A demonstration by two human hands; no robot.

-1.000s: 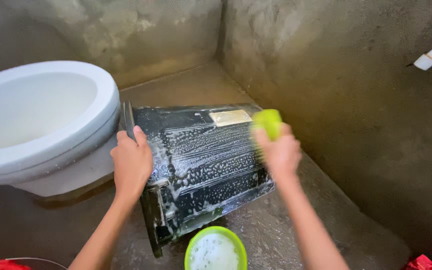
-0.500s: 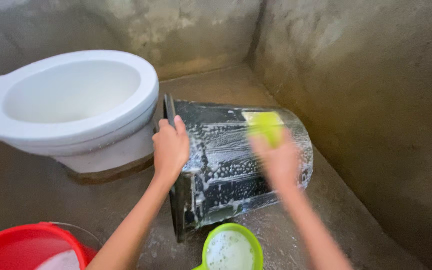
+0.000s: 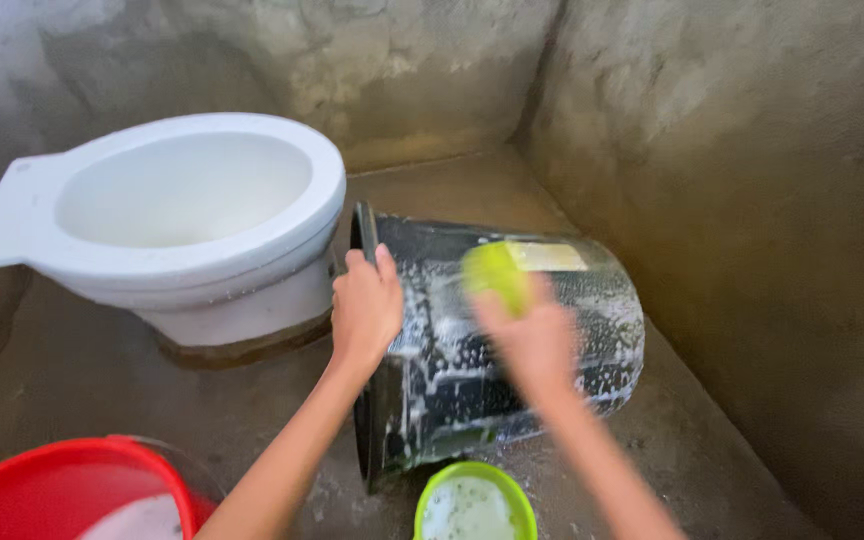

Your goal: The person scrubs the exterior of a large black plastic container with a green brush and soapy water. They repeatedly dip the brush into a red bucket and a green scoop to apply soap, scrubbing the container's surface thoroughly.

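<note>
A black plastic bin (image 3: 592,330) lies on its side on the concrete floor, streaked with white soap suds. My left hand (image 3: 366,308) grips its rim near the open end, which faces left. My right hand (image 3: 524,335) is blurred with motion and holds a lime-green scrubber (image 3: 493,272) pressed against the bin's upper side. A pale yellowish label (image 3: 552,257) shows on the bin just right of the scrubber.
A white toilet bowl (image 3: 167,225) stands left of the bin, almost touching it. A small green bowl of soapy water (image 3: 474,503) sits at the bottom edge. A red basin (image 3: 52,490) fills the lower left corner. Rough concrete walls (image 3: 752,180) close in behind and right.
My right hand with the scrubber has slid left along the bin's side. The view has shifted, so the toilet and red basin show more; my left hand keeps its hold on the rim.
</note>
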